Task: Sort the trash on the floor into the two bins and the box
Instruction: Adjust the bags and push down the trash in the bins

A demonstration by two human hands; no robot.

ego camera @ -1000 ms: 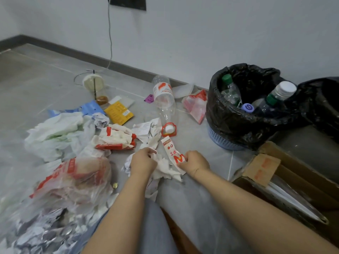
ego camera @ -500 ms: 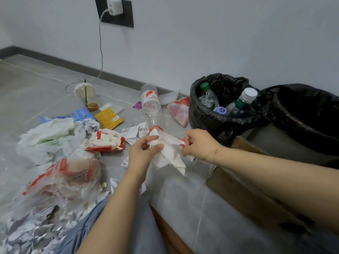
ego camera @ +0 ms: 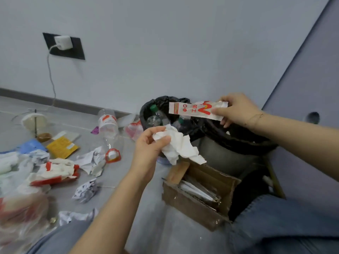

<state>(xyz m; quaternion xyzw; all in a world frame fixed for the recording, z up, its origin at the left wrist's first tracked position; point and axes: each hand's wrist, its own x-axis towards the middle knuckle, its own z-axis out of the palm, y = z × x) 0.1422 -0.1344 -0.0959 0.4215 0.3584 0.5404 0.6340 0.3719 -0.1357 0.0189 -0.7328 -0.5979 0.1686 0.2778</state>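
Note:
My left hand (ego camera: 149,145) grips a crumpled white tissue (ego camera: 178,145) in the air above the near edge of the cardboard box (ego camera: 200,206). My right hand (ego camera: 236,109) pinches a long white paper sleeve with red print (ego camera: 196,109), held flat over the two black-lined bins. The left bin (ego camera: 148,109) holds several plastic bottles. The right bin (ego camera: 238,138) sits behind the box, its inside dark. More trash lies on the floor at left: crumpled paper (ego camera: 85,191), a red and white wrapper (ego camera: 55,171), a clear bottle (ego camera: 108,123).
A wall socket with a charger (ego camera: 63,44) and its cable hang on the wall at left. A lidded drink cup (ego camera: 34,122), a yellow packet (ego camera: 61,147) and plastic bags (ego camera: 20,213) lie on the floor. My knees in jeans frame the box.
Both hands rose from the floor pile and moved right. They have drawn apart: the right now carries the printed sleeve over the bins, the left keeps the tissue. The view swung right.

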